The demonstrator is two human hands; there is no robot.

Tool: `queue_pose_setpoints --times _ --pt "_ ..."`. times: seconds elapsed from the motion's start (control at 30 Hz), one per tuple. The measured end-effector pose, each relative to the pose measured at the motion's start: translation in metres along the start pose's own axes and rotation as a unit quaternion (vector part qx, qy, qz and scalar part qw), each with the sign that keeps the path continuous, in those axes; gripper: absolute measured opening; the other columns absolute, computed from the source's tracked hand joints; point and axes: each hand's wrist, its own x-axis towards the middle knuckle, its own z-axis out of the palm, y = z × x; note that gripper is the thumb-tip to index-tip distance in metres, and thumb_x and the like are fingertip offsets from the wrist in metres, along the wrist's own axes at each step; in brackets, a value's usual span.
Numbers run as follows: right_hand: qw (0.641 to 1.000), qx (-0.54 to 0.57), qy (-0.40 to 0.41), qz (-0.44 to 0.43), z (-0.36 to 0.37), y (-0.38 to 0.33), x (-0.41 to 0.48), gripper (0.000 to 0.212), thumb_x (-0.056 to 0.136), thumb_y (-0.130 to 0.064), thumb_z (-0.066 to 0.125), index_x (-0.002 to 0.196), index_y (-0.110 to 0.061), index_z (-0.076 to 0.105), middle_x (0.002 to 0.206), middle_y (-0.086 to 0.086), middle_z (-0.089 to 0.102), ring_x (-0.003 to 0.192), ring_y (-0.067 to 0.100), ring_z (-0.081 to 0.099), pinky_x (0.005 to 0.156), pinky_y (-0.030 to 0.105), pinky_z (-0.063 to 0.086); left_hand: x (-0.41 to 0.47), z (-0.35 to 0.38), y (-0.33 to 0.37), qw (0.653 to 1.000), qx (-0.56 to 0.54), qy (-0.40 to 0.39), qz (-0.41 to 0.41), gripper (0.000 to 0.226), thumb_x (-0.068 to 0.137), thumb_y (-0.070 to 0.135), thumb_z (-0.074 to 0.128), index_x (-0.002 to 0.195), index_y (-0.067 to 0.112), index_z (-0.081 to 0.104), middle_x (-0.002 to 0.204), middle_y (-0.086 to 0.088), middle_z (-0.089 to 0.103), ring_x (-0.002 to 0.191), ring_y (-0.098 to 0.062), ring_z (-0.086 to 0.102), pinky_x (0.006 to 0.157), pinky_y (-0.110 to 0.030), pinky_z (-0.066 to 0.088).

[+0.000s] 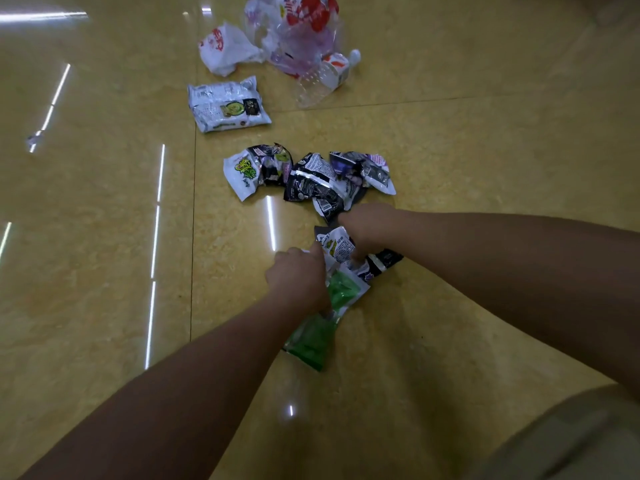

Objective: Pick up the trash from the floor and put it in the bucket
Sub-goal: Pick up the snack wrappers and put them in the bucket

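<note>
**Both hands on wrappers over glossy yellow tile**

The floor (104,244) is polished yellow-tan tile crossed by thin grout lines, with streaks of reflected light at 9 o'clock. Just below centre the left hand (298,282) grips a green packet (311,341). Close beside it, the right hand (363,226) pinches a crumpled white wrapper (337,245). At 12 o'clock from the hands lie dark wrappers (311,178), then a white pouch (227,105) and plastic bags (294,32)

I can read nothing here. The white wrapper (246,171) has big green lettering, the white plastic bag (225,46) has red print, and the white pack (227,105) has fine print, all too blurred to make out.
</note>
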Motion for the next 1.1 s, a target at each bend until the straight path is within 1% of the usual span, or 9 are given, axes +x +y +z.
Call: queue_pose_setpoints --times 0.1,0.2,0.33,0.43,0.63,0.8,0.93,1.03,1.1 --pt "1.0 -0.009 0.013 0.002 -0.006 0.001 0.0 0.071 0.074 -0.047 0.08 0.127 -0.014 0.046 0.119 0.007 0.055 0.097 0.024 0.058 0.072 0.035 0.05 0.002 -0.015 0.003 1.0 -0.008 0.017 0.02 0.106 0.043 0.047 0.094 0.129 0.02 0.037 0.116 -0.013 0.051 0.103 -0.035 0.055 0.069 -0.042 0.051" --pt "0.999 0.007 0.041 0.008 -0.008 0.004 -0.001 0.065 0.079 -0.04 0.077 0.13 -0.014 0.046 0.122 0.01 0.054 0.098 0.026 0.059 0.072 0.036 0.052 0.004 -0.03 0.003 0.999 -0.013 0.036 0.032 0.104 0.049 0.04 0.094 0.133 0.018 0.036 0.115 -0.013 0.051 0.099 -0.035 0.059 0.062 -0.039 0.046" --pt "0.996 0.06 0.064 0.037 -0.017 0.008 -0.007 0.067 0.084 -0.031 0.074 0.138 -0.012 0.039 0.131 0.018 0.045 0.1 0.031 0.058 0.074 0.037 0.049 0.002 -0.051 -0.006 0.997 -0.032 0.055 0.039 0.097 0.051 0.033 0.093 0.13 0.02 0.04 0.111 -0.01 0.052 0.097 -0.033 0.059 0.064 -0.037 0.047" --pt "0.987 0.108 0.103 0.05 -0.032 0.008 -0.016 0.072 0.082 -0.034 0.076 0.14 -0.013 0.037 0.137 0.02 0.041 0.112 0.036 0.055 0.084 0.041 0.048 -0.01 -0.072 -0.017 0.995 -0.047 0.081 0.046 0.09 0.055 0.029 0.091 0.13 0.022 0.041 0.111 -0.009 0.053 0.097 -0.032 0.058 0.066 -0.038 0.048" --pt "0.957 0.239 0.136 0.087 -0.075 -0.001 -0.068 0.07 0.082 -0.034 0.075 0.138 -0.013 0.039 0.145 0.023 0.034 0.125 0.04 0.048 0.087 0.041 0.046 -0.067 -0.142 -0.042 0.99 -0.071 0.114 0.039 0.086 0.059 0.029 0.086 0.13 0.024 0.04 0.11 -0.01 0.053 0.093 -0.034 0.058 0.071 -0.043 0.054" --pt "0.945 0.282 0.144 0.079 -0.148 -0.014 -0.142 0.062 0.086 -0.033 0.071 0.137 -0.015 0.04 0.13 0.019 0.046 0.103 0.036 0.055 0.071 0.035 0.043 -0.147 -0.238 -0.053 0.99 -0.076 0.12 0.008 0.087 0.058 0.035 0.087 0.129 0.027 0.038 0.106 -0.007 0.05 0.088 -0.033 0.059 0.068 -0.041 0.053" --pt "0.944 0.286 0.15 0.067 -0.233 -0.019 -0.211 0.059 0.087 -0.033 0.07 0.135 -0.013 0.041 0.128 0.015 0.045 0.101 0.033 0.054 0.077 0.039 0.047 -0.222 -0.328 -0.052 0.984 -0.1 0.144 -0.018 0.094 0.054 0.047 0.09 0.13 0.027 0.038 0.106 -0.006 0.052 0.089 -0.031 0.059 0.069 -0.039 0.052" --pt "0.944 0.285 0.151 0.062 -0.306 -0.018 -0.262 0.043 0.086 -0.034 0.072 0.114 -0.015 0.045 0.117 0.011 0.046 0.084 0.027 0.05 0.073 0.039 0.048 -0.279 -0.401 -0.051 0.978 -0.129 0.161 -0.027 0.097 0.055 0.052 0.087 0.134 0.028 0.037 0.107 -0.007 0.055 0.095 -0.032 0.059 0.071 -0.038 0.049" --pt "0.942 0.291 0.154 0.059 -0.355 -0.016 -0.296 0.038 0.086 -0.032 0.072 0.101 -0.018 0.039 0.111 0.009 0.045 0.079 0.025 0.047 0.067 0.037 0.044 -0.314 -0.448 -0.051 0.976 -0.135 0.166 -0.029 0.097 0.058 0.052 0.086 0.137 0.031 0.035 0.11 -0.007 0.056 0.099 -0.031 0.058 0.073 -0.037 0.049"
